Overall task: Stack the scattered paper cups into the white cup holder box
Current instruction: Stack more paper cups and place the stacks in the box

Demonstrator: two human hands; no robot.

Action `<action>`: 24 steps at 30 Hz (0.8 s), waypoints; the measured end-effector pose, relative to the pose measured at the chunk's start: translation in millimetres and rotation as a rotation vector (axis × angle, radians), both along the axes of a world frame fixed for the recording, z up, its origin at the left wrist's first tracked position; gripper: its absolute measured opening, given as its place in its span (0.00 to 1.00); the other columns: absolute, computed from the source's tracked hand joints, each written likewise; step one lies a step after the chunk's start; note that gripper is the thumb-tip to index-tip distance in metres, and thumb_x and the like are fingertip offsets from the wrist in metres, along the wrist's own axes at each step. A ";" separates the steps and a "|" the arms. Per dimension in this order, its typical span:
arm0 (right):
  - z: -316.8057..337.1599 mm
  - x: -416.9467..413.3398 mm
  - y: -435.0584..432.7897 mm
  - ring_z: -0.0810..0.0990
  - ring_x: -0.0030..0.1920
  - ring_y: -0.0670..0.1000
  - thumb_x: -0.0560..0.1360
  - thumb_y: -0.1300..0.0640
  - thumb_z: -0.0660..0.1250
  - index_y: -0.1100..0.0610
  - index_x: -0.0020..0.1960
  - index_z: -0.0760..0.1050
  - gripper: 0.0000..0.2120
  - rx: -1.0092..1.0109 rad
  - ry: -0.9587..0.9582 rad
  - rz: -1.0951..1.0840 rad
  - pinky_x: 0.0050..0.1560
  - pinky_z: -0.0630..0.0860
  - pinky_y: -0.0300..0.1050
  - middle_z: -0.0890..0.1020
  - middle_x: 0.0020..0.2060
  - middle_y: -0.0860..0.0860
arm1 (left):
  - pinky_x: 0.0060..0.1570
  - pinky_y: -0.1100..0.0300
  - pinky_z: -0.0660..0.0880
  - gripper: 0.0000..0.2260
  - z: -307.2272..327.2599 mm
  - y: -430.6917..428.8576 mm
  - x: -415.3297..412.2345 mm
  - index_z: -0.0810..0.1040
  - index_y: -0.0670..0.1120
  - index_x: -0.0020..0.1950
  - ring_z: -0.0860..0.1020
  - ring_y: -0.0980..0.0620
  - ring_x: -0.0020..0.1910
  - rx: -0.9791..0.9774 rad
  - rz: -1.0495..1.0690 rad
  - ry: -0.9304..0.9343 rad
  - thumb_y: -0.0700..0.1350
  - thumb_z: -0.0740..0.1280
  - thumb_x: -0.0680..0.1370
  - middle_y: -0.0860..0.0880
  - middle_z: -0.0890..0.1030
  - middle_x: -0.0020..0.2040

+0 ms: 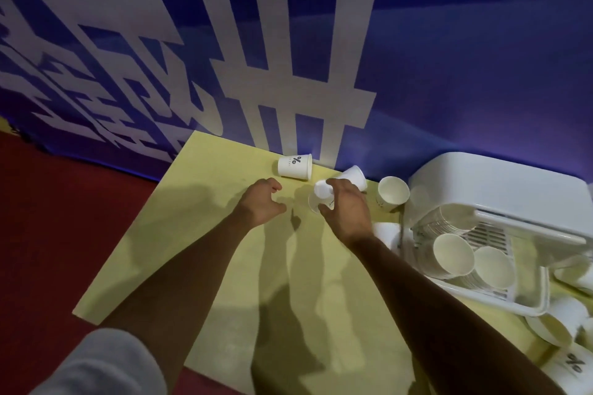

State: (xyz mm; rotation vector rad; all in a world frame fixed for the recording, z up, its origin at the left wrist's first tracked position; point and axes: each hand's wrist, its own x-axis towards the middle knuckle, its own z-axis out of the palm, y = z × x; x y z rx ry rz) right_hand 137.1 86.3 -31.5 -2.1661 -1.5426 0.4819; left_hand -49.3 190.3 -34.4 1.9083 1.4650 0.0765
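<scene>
One paper cup [322, 195] sits gripped in your R hand [348, 212] over the yellow table [199, 234], L hand [261, 202] loosely curled & empty beside it, white cup holder box [500, 183] at right.

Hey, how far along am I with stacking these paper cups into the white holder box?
Partway. Done: several stacks of cups lie in the white cup holder box. In hand: your right hand grips a cup; your left hand holds nothing. Left: loose cups near the blue banner, like the percent-logo cup, plus more cups beside the box at lower right.
</scene>
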 end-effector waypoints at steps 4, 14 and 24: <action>-14.8 -9.4 22.5 0.72 0.64 0.57 0.73 0.52 0.73 0.56 0.71 0.69 0.29 -0.066 -0.045 -0.004 0.66 0.69 0.51 0.74 0.67 0.54 | 0.63 0.54 0.73 0.27 -14.8 29.9 6.3 0.73 0.45 0.69 0.75 0.46 0.64 -0.002 -0.028 0.038 0.46 0.75 0.71 0.45 0.74 0.67; -60.3 -22.3 34.7 0.71 0.64 0.59 0.73 0.60 0.70 0.55 0.72 0.69 0.28 -0.042 -0.069 -0.036 0.64 0.71 0.54 0.73 0.68 0.54 | 0.65 0.56 0.70 0.36 -42.7 76.9 36.8 0.65 0.44 0.74 0.71 0.45 0.67 0.027 -0.048 -0.017 0.41 0.77 0.69 0.45 0.69 0.69; -54.2 -15.4 20.0 0.73 0.62 0.58 0.73 0.59 0.71 0.54 0.70 0.71 0.26 0.009 -0.004 -0.082 0.62 0.75 0.54 0.73 0.66 0.55 | 0.63 0.51 0.73 0.33 -52.5 76.2 69.7 0.67 0.50 0.74 0.70 0.41 0.64 0.159 -0.110 0.116 0.42 0.76 0.71 0.43 0.68 0.68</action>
